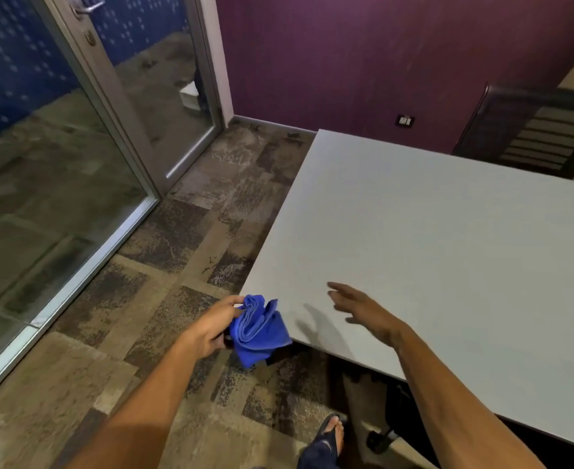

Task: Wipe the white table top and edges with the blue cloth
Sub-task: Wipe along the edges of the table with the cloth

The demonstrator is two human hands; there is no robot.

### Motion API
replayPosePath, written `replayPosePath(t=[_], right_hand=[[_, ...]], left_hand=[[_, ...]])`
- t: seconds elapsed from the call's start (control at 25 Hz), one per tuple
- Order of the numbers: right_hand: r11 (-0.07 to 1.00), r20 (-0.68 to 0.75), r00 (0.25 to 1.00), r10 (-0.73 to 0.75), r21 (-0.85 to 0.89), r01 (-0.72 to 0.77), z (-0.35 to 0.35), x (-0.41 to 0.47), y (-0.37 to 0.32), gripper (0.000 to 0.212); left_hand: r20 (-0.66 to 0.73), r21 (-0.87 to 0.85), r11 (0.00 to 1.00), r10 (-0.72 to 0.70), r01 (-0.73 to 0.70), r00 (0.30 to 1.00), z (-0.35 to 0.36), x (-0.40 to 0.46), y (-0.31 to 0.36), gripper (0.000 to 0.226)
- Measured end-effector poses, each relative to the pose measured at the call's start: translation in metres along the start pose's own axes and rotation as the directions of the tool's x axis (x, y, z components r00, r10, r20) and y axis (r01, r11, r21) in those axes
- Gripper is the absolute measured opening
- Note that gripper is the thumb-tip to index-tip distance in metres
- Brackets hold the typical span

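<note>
The white table fills the right half of the view, its near-left corner pointing toward me. My left hand grips a bunched blue cloth just off that corner, the cloth hanging over the floor and overlapping the table's edge. Over the table top near the corner hovers my right hand, fingers spread, holding nothing. Its shadow falls on the surface beside it.
Patterned carpet covers the floor to the left. A glass door and partition stand at the left, a purple wall behind. A dark chair sits at the table's far side. A chair base and castor and my sandalled foot are below the table's near edge.
</note>
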State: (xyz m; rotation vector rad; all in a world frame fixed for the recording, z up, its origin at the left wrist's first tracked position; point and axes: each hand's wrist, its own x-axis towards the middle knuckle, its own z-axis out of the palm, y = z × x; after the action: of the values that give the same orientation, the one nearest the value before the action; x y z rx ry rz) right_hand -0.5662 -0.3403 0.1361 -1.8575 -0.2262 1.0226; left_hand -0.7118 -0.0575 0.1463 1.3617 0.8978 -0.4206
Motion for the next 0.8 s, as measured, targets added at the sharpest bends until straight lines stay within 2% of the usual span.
replayPosePath(t=[0.08, 0.12, 0.24, 0.32, 0.36, 0.44, 0.52, 0.6, 0.68, 0.8], right_hand=[[0.996, 0.205, 0.975, -0.084, 0.038, 0.078, 0.026, -0.022, -0.020, 0.068], [0.992, 0.278, 0.952, -0.126, 0.024, 0.124, 0.037, -0.032, -0.027, 0.079], [0.966, 0.404, 0.894, -0.194, -0.082, 0.246, 0.074, -0.058, -0.041, 0.101], [0.928, 0.409, 0.883, -0.231, -0.179, 0.326, 0.096, -0.068, -0.041, 0.109], [0.905, 0.391, 0.884, -0.256, -0.224, 0.361, 0.105, -0.072, -0.040, 0.107], [0.895, 0.289, 0.904, -0.316, -0.225, 0.385, 0.119, -0.078, -0.038, 0.087], [0.927, 0.096, 0.936, -0.337, -0.142, 0.348, 0.130, -0.085, -0.036, 0.066], [0.955, -0.062, 0.953, -0.297, -0.041, 0.295, 0.136, -0.088, -0.029, 0.044], [0.967, -0.163, 0.958, -0.235, 0.059, 0.248, 0.140, -0.089, -0.020, 0.026], [0.937, -0.247, 0.964, -0.100, 0.303, 0.174, 0.140, -0.089, -0.008, 0.020]], left_hand=[[0.055, -0.164, 0.987, 0.011, -0.002, 0.998, 0.002, -0.016, -0.008, 0.019], [0.078, -0.225, 0.974, 0.009, 0.009, 0.997, 0.003, -0.020, -0.013, 0.024], [0.136, -0.319, 0.947, 0.002, 0.042, 0.991, 0.000, -0.042, -0.021, 0.062], [0.200, -0.294, 0.955, 0.015, 0.045, 0.980, -0.004, -0.056, -0.024, 0.084], [0.241, -0.271, 0.962, 0.027, 0.041, 0.970, -0.006, -0.062, -0.027, 0.093], [0.303, -0.221, 0.975, 0.064, 0.004, 0.951, -0.008, -0.072, -0.033, 0.096], [0.338, -0.201, 0.977, 0.143, -0.077, 0.930, -0.009, -0.084, -0.041, 0.076], [0.349, -0.181, 0.969, 0.222, -0.166, 0.910, -0.010, -0.092, -0.051, 0.057], [0.351, -0.165, 0.963, 0.257, -0.211, 0.900, -0.012, -0.099, -0.061, 0.043], [0.334, -0.170, 0.953, 0.295, -0.250, 0.895, -0.012, -0.107, -0.077, 0.032]])
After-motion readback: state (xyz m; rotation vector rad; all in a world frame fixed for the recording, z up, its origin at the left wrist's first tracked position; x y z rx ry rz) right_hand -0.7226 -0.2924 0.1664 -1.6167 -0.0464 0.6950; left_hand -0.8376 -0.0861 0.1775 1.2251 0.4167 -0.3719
